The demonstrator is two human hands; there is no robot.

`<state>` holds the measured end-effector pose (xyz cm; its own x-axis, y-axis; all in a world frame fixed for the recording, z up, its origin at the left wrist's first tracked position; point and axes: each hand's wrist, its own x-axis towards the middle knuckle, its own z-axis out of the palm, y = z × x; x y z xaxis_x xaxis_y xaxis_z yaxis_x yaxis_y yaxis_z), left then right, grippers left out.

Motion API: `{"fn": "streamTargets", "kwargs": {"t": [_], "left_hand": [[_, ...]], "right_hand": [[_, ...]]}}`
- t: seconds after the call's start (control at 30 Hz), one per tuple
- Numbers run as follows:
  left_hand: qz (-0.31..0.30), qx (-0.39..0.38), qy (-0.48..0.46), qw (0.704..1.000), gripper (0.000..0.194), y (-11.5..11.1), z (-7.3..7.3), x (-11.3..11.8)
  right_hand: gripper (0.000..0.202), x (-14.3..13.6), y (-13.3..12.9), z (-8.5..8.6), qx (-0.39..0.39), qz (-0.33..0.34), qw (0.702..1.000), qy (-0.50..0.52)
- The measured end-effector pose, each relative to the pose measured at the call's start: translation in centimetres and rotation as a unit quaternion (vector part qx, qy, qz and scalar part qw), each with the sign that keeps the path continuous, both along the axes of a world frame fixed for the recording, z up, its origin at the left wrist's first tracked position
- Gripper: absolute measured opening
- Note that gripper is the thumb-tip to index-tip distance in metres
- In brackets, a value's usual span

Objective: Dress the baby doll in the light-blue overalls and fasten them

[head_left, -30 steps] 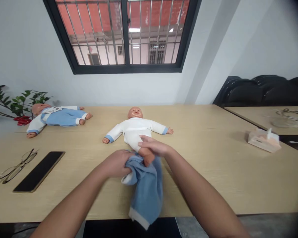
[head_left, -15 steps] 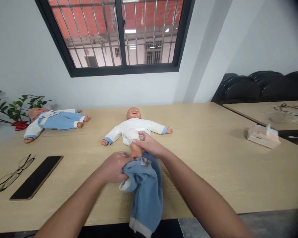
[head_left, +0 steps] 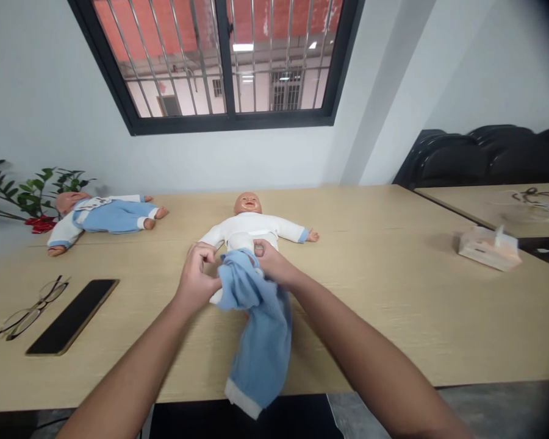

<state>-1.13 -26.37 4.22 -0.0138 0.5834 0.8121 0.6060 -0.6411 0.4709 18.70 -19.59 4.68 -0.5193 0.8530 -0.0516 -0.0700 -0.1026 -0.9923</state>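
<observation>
A doll [head_left: 247, 224] in a white top with blue cuffs lies face up on the table, its head toward the window. Blue trousers [head_left: 268, 329] with white cuffs are bunched around its leg area, and one trouser leg hangs over the table's front edge. My left hand [head_left: 199, 274] pinches the bunched cloth on its left side, beside the doll's sleeve. At the right of the bunch, my right hand [head_left: 272, 262] has its fingers closed at the top of the trousers, near the doll's lower body. The doll's feet are hidden by the cloth.
A second doll [head_left: 112, 216] in blue and white lies at the back left beside a plant [head_left: 32, 192]. Glasses [head_left: 36, 311] and a black phone [head_left: 73, 317] rest at the left. A tissue box [head_left: 489, 248] stands at the right, with cables [head_left: 544, 198] on another table beyond.
My left hand has moved up and slightly left, drawing the bunched trousers up over the doll's bare foot and lower leg. The hanging trouser leg has swung left. The view has shifted slightly.
</observation>
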Motion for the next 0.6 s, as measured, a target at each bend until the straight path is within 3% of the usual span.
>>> {"fn": "streamTargets", "kwargs": {"t": [0.1,0.17,0.23,0.3,0.5,0.6], "left_hand": [[-0.071,-0.015,0.043,0.996,0.021,-0.1,0.2,-0.3],[-0.105,-0.054,0.023,0.993,0.020,-0.3,0.1,-0.4],[-0.128,-0.100,-0.016,0.987,0.043,-0.5,-0.2,-0.5],[-0.145,-0.135,-0.038,0.979,0.051,-0.6,-0.4,-0.6],[-0.112,-0.140,-0.026,0.983,0.016,0.0,-0.3,-1.5],[-0.086,-0.104,0.032,0.990,0.012,0.3,0.2,-1.9]], "right_hand": [[0.062,-0.4,0.0,-0.2,0.006,-0.024,0.999,0.020],[0.060,-0.6,0.2,-0.3,0.005,-0.040,0.999,0.033],[0.058,-0.7,0.2,-0.4,0.003,-0.048,0.998,0.044],[0.054,-0.7,0.2,-0.3,0.001,-0.050,0.997,0.050],[0.047,-0.4,-0.6,0.5,-0.013,-0.065,0.996,0.066],[0.040,-0.6,-0.8,0.8,-0.024,-0.053,0.996,0.072]]}}
